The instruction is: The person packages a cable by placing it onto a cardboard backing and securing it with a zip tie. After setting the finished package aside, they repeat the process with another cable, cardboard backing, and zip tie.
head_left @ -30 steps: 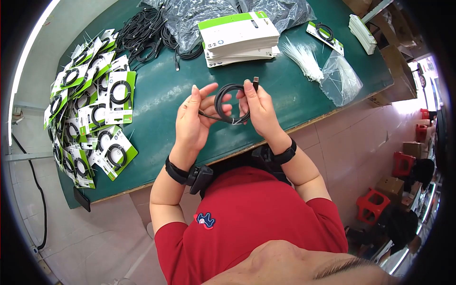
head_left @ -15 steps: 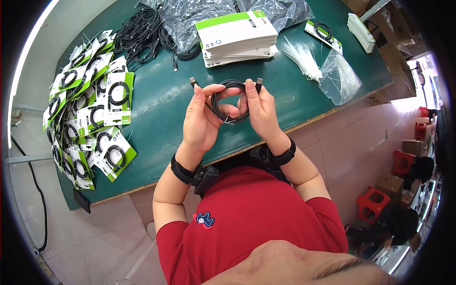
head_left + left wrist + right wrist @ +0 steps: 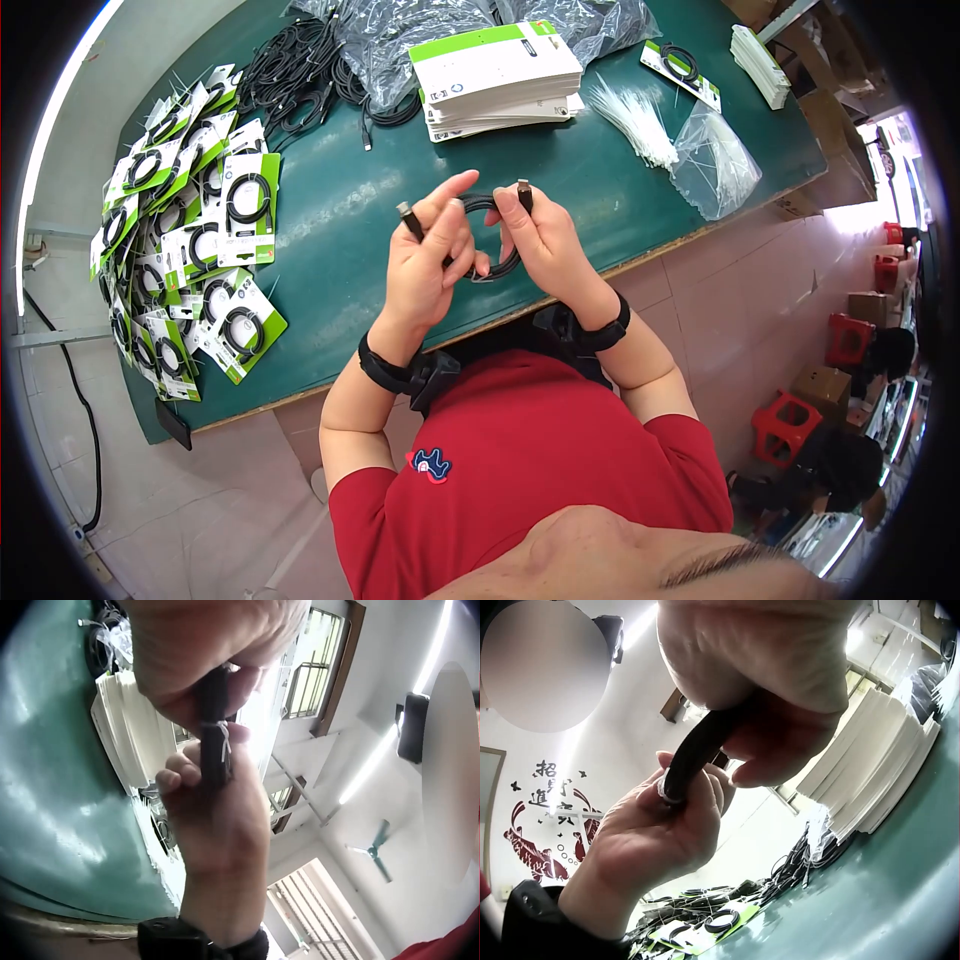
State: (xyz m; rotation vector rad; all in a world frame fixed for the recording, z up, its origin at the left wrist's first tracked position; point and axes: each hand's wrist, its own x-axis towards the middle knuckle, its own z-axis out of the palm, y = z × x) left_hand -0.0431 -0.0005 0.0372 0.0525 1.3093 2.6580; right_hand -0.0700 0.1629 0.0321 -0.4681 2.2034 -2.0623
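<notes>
A coiled black USB cable point(image 3: 496, 273) is held between both hands above the green table. My left hand point(image 3: 424, 272) pinches the coil's left side, its index finger stretched out above the thumb. One metal-tipped plug point(image 3: 408, 217) sticks up by that thumb. My right hand point(image 3: 548, 243) grips the right side of the coil with the thumb on top, and the other plug point(image 3: 525, 194) stands up beside it. In the left wrist view a thin pale tie point(image 3: 224, 739) wraps the coil near the right fingers. Part of the coil is hidden behind the fingers.
Carded cables point(image 3: 248, 200) lie heaped at the table's left. Loose black cables point(image 3: 290, 75) and clear plastic bags point(image 3: 400, 45) are at the back, beside a stack of printed cards point(image 3: 495, 75). White zip ties point(image 3: 635, 125) and one carded cable point(image 3: 682, 75) lie to the right.
My left hand has closed in on the coil from looser, spread fingers, and its plug has come into view beside the thumb. The right-hand plug has shifted left, and the coil sits slightly lower.
</notes>
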